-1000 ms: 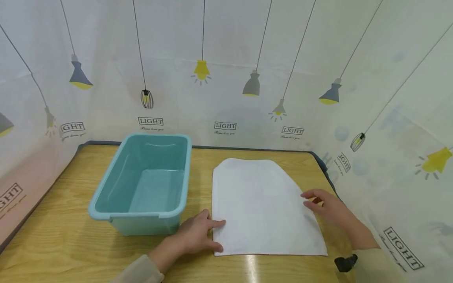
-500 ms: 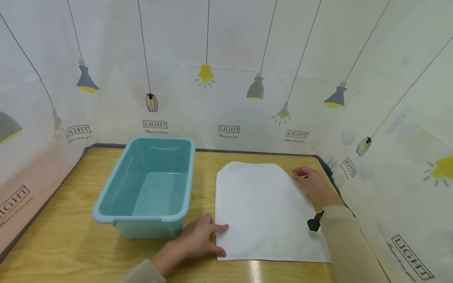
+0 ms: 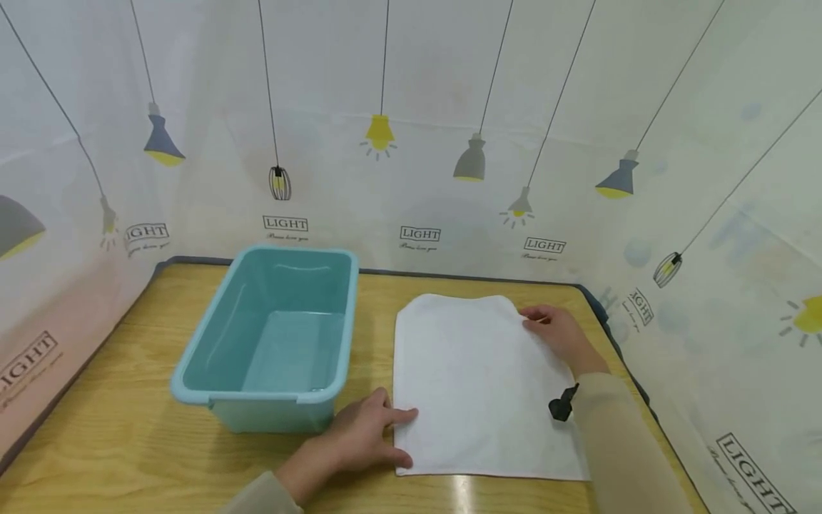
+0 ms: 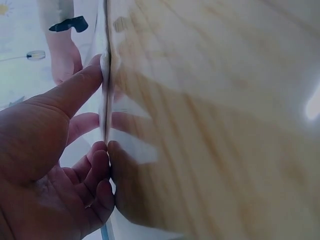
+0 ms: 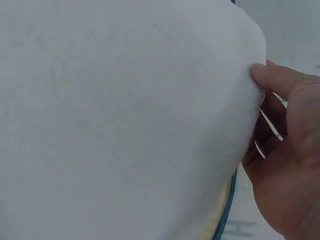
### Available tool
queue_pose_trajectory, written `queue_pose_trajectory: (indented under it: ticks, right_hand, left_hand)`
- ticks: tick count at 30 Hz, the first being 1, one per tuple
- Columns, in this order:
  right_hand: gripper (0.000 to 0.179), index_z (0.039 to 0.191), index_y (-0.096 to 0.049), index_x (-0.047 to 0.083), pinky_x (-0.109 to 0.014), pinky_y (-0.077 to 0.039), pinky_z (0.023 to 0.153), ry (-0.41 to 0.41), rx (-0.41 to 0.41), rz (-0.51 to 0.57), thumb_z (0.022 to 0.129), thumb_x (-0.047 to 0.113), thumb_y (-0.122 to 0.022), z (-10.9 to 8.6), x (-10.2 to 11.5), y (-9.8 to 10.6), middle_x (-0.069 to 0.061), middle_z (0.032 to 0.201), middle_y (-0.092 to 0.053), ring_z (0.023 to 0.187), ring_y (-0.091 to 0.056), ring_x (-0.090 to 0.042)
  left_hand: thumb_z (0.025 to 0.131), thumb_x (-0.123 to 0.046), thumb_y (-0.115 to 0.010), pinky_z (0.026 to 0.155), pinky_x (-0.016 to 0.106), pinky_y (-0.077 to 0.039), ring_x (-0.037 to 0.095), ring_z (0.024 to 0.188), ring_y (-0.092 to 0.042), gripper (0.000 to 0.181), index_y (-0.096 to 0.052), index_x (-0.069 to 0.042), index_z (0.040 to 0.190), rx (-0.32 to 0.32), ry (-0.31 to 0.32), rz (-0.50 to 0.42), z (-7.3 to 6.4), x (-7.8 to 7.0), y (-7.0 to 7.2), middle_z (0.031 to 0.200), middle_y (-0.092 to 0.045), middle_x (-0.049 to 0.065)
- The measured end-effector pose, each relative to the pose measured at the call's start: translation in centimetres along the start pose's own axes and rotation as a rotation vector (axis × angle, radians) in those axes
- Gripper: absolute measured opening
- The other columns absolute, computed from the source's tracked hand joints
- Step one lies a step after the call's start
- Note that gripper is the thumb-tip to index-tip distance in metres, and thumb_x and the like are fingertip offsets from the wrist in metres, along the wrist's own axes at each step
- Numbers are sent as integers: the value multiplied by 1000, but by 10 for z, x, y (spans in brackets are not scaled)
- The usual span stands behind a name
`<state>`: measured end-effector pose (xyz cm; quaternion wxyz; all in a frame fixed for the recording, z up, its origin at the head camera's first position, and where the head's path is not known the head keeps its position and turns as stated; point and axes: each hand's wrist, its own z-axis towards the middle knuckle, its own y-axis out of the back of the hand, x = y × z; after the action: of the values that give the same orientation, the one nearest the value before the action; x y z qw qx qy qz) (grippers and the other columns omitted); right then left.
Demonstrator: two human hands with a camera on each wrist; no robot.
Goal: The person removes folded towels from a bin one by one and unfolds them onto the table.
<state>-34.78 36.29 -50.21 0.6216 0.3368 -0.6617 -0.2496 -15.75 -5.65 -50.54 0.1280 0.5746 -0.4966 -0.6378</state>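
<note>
A white towel (image 3: 475, 385) lies flat on the wooden table, its two far corners slanted or folded. My left hand (image 3: 362, 432) is at its near left side; the index finger and thumb are spread and rest on the towel's left edge, the other fingers against the table. At the far right edge of the towel, my right hand (image 3: 561, 335) pinches the cloth, with the thumb (image 5: 262, 75) on top and the other fingers beneath. In the right wrist view, the towel (image 5: 125, 115) has a fuzzy rounded edge that curves up to the pinch.
A teal plastic basin (image 3: 225, 396) stands on the table (image 3: 128, 414) left of the towel, close to my left hand, with nothing in it. Curtain walls (image 3: 417, 193) printed with lamps enclose the back and both sides.
My right hand has moved from beside the towel's right edge up and left to its far right corner area, and now pinches the edge. My left hand has stayed in place.
</note>
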Motion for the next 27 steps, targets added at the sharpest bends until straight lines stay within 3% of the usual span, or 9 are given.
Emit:
queue_pose_trajectory:
  ticks: [6,12,16,24,27]
  right_hand:
    - [29,136,-76,14,-37,-54,94,87,16,-25,109,24,-71,-13,23,-7,-15,136,-71,116,-62,-33]
    - [24,129,-79,16,-38,-54,94,164,148,-60,107,21,-73,-22,33,-20,-9,126,-75,110,-63,-27]
    - [24,130,-79,18,-37,-54,97,153,207,-62,107,23,-73,-21,32,-21,-5,125,-75,112,-63,-24]
    - [30,136,-74,9,-31,-54,85,116,39,0,111,23,-66,-21,26,-10,-12,126,-74,105,-64,-25]
    - [31,137,-72,7,-35,-54,90,93,39,-31,113,24,-64,-17,21,-10,-13,128,-73,108,-65,-26]
  left_hand:
    - [79,-50,-98,63,24,-36,12,73,-42,76,-71,-32,148,-11,-10,2,0,0,0,95,-47,-4]
    - [79,-48,-99,62,25,-37,12,72,-41,77,-72,-30,148,-30,-32,2,-1,1,-1,94,-47,-4]
    - [78,-48,-99,62,25,-37,12,72,-41,77,-72,-29,148,-33,-35,-3,-1,0,0,94,-48,-4]
    - [78,-48,-99,62,25,-37,12,72,-42,76,-72,-29,147,-34,-34,1,-1,1,0,94,-48,-4]
    - [78,-48,-99,62,25,-37,12,72,-41,76,-72,-28,147,-35,-37,-2,-1,0,-1,94,-47,-4]
